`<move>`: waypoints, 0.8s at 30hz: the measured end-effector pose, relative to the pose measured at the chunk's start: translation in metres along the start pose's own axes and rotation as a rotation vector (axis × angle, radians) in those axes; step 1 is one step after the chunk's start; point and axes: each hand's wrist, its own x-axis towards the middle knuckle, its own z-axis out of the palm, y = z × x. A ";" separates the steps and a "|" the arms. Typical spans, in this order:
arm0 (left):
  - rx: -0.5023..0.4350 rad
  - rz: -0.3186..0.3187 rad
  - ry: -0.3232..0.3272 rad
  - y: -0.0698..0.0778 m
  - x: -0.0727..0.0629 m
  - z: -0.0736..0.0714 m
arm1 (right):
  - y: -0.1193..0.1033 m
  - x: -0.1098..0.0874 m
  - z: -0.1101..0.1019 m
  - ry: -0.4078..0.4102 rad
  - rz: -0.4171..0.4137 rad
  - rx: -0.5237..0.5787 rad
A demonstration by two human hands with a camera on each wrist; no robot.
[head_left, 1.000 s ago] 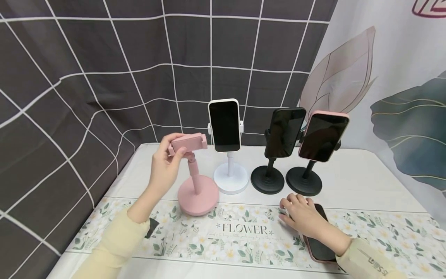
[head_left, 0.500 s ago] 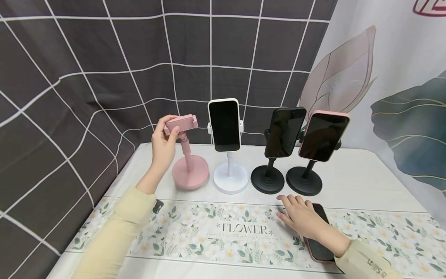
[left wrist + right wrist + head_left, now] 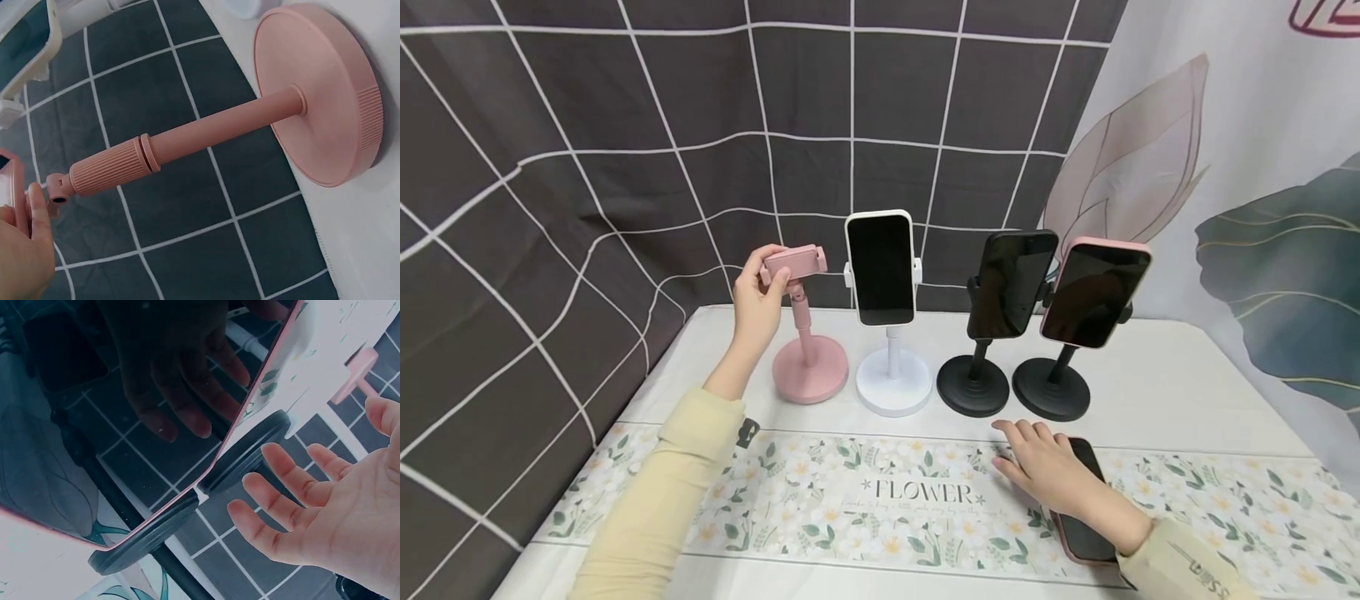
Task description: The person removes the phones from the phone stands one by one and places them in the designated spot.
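My left hand holds the clamp head of a pink phone stand, thumb across its front. No phone sits in that clamp. In the left wrist view the stand's round base rests on the white surface, its post leading to the fingers. My right hand hovers over or rests on a dark-screened phone lying flat; contact cannot be made out. Its fingers are relaxed and hold nothing. In the right wrist view this hand has loosely bent fingers beside the phone's pink edge.
Right of the pink stand, a white stand bears a white-edged phone. Two black stands bear a black phone and a pink-edged phone. A floral tablecloth strip crosses the table. A dark gridded curtain hangs behind.
My left hand has moved the pink stand back and slightly left, into line beside the white stand. During the last half second it barely shifts. The right hand stays nearly in place.
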 end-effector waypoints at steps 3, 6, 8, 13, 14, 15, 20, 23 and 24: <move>0.002 -0.018 -0.002 -0.005 0.001 -0.003 | -0.001 0.001 0.000 0.001 0.001 0.004; -0.001 -0.023 0.002 -0.010 0.004 -0.008 | -0.003 0.002 0.000 0.020 -0.016 0.006; -0.004 -0.018 0.006 -0.012 0.006 -0.011 | -0.004 0.003 0.000 0.039 -0.032 0.010; 0.045 -0.013 -0.014 -0.014 0.006 -0.021 | -0.007 0.007 0.001 0.089 -0.073 0.011; 0.073 -0.015 -0.017 -0.013 0.006 -0.022 | -0.008 0.008 0.002 0.104 -0.081 0.014; 0.099 -0.018 -0.019 -0.013 0.006 -0.023 | -0.009 0.009 0.002 0.114 -0.086 0.018; 0.224 -0.036 0.034 -0.006 0.004 -0.019 | -0.015 0.017 -0.003 0.175 -0.081 0.053; 0.264 -0.049 0.062 0.004 -0.001 -0.010 | -0.019 0.022 -0.007 0.225 -0.072 0.102; 0.279 -0.045 0.063 0.007 -0.003 -0.006 | -0.020 0.023 -0.009 0.248 -0.076 0.128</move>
